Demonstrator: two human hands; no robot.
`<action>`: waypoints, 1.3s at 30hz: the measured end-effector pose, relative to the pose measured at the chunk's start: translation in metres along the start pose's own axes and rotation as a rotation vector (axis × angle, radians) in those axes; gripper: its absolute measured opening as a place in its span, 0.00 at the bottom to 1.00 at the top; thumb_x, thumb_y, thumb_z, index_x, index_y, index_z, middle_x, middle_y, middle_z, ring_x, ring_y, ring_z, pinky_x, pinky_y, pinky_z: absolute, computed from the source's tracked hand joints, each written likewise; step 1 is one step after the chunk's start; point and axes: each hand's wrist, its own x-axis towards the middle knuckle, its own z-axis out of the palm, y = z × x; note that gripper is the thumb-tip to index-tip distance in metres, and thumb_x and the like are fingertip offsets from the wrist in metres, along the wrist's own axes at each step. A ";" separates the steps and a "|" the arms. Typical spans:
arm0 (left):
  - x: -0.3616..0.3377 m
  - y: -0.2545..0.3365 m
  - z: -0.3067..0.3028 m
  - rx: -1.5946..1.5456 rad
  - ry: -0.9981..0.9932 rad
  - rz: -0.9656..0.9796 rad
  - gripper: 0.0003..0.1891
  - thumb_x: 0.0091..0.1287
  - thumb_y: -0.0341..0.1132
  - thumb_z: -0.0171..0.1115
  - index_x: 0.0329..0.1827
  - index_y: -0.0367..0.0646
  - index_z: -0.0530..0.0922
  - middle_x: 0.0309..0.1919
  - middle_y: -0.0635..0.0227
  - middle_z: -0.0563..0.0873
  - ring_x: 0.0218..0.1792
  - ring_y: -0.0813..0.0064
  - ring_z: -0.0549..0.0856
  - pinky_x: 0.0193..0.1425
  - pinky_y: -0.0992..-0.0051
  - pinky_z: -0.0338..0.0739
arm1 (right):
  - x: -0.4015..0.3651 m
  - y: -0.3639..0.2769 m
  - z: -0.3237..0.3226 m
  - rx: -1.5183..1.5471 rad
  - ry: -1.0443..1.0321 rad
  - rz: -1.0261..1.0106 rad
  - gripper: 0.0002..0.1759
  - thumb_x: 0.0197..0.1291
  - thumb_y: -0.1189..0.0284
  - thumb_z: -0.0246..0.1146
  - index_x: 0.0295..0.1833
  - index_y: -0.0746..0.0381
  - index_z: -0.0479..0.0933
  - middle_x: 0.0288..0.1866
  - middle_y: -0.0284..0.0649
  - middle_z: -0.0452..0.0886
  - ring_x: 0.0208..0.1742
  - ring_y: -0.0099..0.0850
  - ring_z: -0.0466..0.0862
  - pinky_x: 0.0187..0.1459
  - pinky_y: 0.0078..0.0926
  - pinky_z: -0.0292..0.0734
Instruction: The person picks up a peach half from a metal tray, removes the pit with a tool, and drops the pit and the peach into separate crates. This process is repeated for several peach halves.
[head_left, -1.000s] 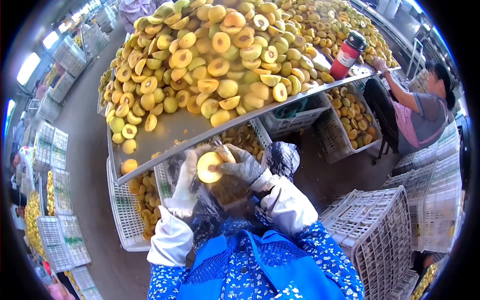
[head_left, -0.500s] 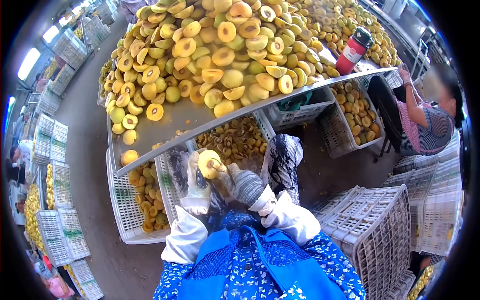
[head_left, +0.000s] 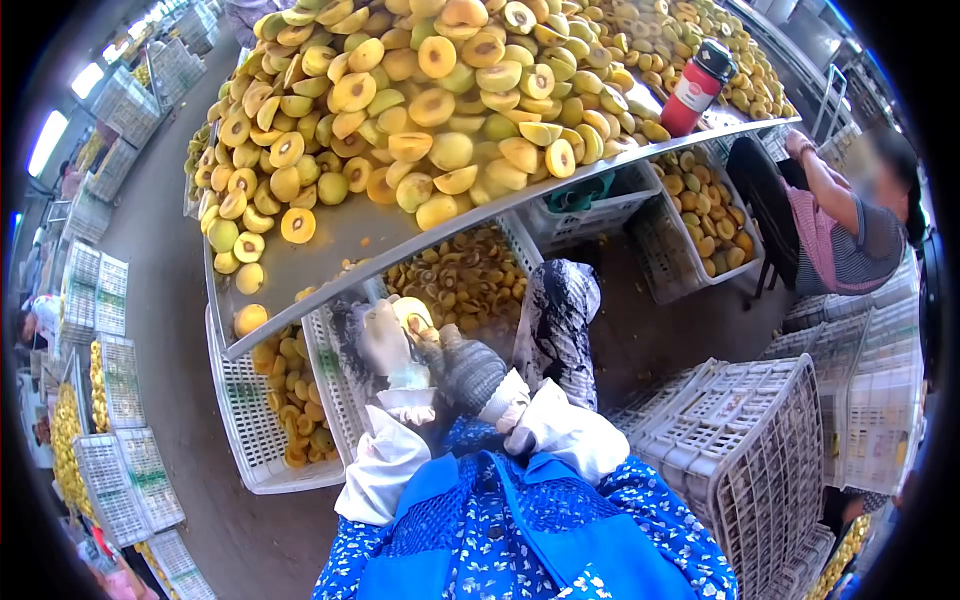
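In the head view, my left hand [head_left: 386, 342], in a pale glove, is closed around a halved yellow peach [head_left: 409, 307], its cut side turned up. My right hand [head_left: 472, 368] wears a grey knitted glove. Its fingers are curled together at the peach's near edge, and whatever they grip is hidden. Both hands are low over my lap, in front of the metal table's edge. Beyond them, under the table, a crate [head_left: 524, 243] holds many small brownish-yellow pieces. Left of my hands, a white crate [head_left: 238, 400] contains peach halves.
Peach halves [head_left: 430, 105] are heaped on the metal table [head_left: 365, 228]. A red flask [head_left: 692, 92] stands near its right end. Stacked crates [head_left: 735, 440] rise at my right. A person [head_left: 850, 220] sits farther right beside a crate of peaches [head_left: 708, 215].
The peach has tilted in my left hand and sits slightly higher and more left. My right hand has shifted a little left, keeping close to it. The whole view has moved slightly.
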 end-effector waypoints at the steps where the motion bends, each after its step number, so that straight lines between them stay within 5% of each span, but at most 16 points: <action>1: 0.000 -0.001 0.000 0.003 0.006 0.008 0.14 0.69 0.42 0.54 0.40 0.38 0.75 0.32 0.65 0.80 0.28 0.79 0.79 0.31 0.80 0.76 | 0.000 0.003 0.002 -0.011 -0.003 -0.021 0.24 0.60 0.69 0.52 0.63 0.57 0.65 0.40 0.54 0.70 0.30 0.50 0.78 0.32 0.47 0.73; 6: 0.006 -0.002 0.002 0.003 0.043 0.003 0.11 0.69 0.38 0.53 0.38 0.38 0.74 0.27 0.68 0.80 0.22 0.82 0.78 0.25 0.84 0.74 | 0.005 0.010 0.007 0.008 -0.026 -0.110 0.27 0.56 0.72 0.54 0.64 0.62 0.64 0.38 0.54 0.70 0.28 0.48 0.77 0.28 0.45 0.72; 10: 0.007 0.004 0.007 -0.007 -0.011 0.084 0.12 0.69 0.39 0.54 0.36 0.38 0.74 0.26 0.68 0.80 0.22 0.82 0.78 0.23 0.84 0.73 | -0.001 -0.008 -0.013 0.093 0.237 -0.346 0.19 0.65 0.57 0.50 0.45 0.65 0.67 0.29 0.60 0.78 0.34 0.58 0.79 0.36 0.51 0.71; 14: 0.004 0.013 0.010 -0.009 -0.031 0.089 0.12 0.70 0.39 0.54 0.37 0.38 0.73 0.27 0.67 0.80 0.22 0.82 0.77 0.23 0.84 0.73 | 0.003 -0.005 -0.010 0.262 0.107 -0.190 0.19 0.61 0.64 0.51 0.50 0.68 0.68 0.33 0.59 0.75 0.32 0.55 0.77 0.32 0.47 0.71; 16: 0.004 0.014 0.013 0.024 -0.004 0.124 0.12 0.70 0.40 0.53 0.38 0.37 0.73 0.27 0.67 0.79 0.22 0.82 0.77 0.24 0.83 0.74 | 0.004 -0.006 -0.011 0.207 0.063 -0.255 0.27 0.51 0.75 0.54 0.58 0.71 0.67 0.36 0.58 0.71 0.26 0.50 0.75 0.27 0.42 0.71; 19: -0.003 0.021 0.018 0.051 0.018 0.179 0.14 0.70 0.42 0.53 0.39 0.37 0.72 0.27 0.67 0.78 0.23 0.81 0.77 0.26 0.82 0.75 | 0.000 -0.022 -0.022 0.535 0.233 -0.235 0.16 0.65 0.63 0.53 0.43 0.68 0.70 0.31 0.60 0.77 0.38 0.56 0.78 0.34 0.44 0.70; 25: 0.004 0.020 0.013 0.135 -0.038 0.214 0.16 0.70 0.44 0.52 0.40 0.36 0.73 0.29 0.67 0.78 0.27 0.82 0.76 0.31 0.82 0.73 | 0.007 -0.019 -0.014 0.718 0.145 -0.096 0.17 0.65 0.63 0.54 0.42 0.70 0.70 0.30 0.59 0.78 0.36 0.56 0.79 0.34 0.42 0.71; 31: 0.004 0.021 0.016 0.178 -0.041 0.295 0.17 0.70 0.44 0.52 0.41 0.36 0.74 0.30 0.68 0.78 0.29 0.82 0.76 0.32 0.81 0.73 | 0.006 -0.022 -0.014 0.595 0.279 -0.265 0.14 0.68 0.66 0.50 0.41 0.68 0.72 0.31 0.58 0.78 0.36 0.54 0.79 0.34 0.39 0.72; 34: 0.004 0.019 0.014 0.170 -0.061 0.325 0.17 0.70 0.45 0.52 0.41 0.36 0.75 0.31 0.68 0.78 0.30 0.82 0.76 0.33 0.81 0.74 | 0.003 -0.024 -0.016 0.681 0.264 -0.296 0.15 0.69 0.66 0.49 0.45 0.68 0.73 0.33 0.55 0.80 0.35 0.49 0.80 0.34 0.37 0.72; 37: 0.011 0.010 0.007 0.149 -0.111 0.337 0.19 0.70 0.47 0.51 0.40 0.36 0.75 0.31 0.68 0.78 0.30 0.81 0.76 0.34 0.81 0.74 | 0.011 -0.013 -0.003 0.311 0.502 -0.551 0.16 0.69 0.65 0.49 0.47 0.68 0.74 0.32 0.49 0.81 0.32 0.38 0.79 0.33 0.32 0.72; 39: 0.015 0.007 0.003 0.139 -0.145 0.344 0.20 0.70 0.48 0.51 0.40 0.35 0.75 0.31 0.68 0.79 0.31 0.81 0.77 0.35 0.80 0.75 | 0.013 -0.007 0.004 0.371 0.442 -0.531 0.16 0.69 0.64 0.50 0.47 0.67 0.75 0.31 0.45 0.81 0.31 0.30 0.78 0.33 0.29 0.72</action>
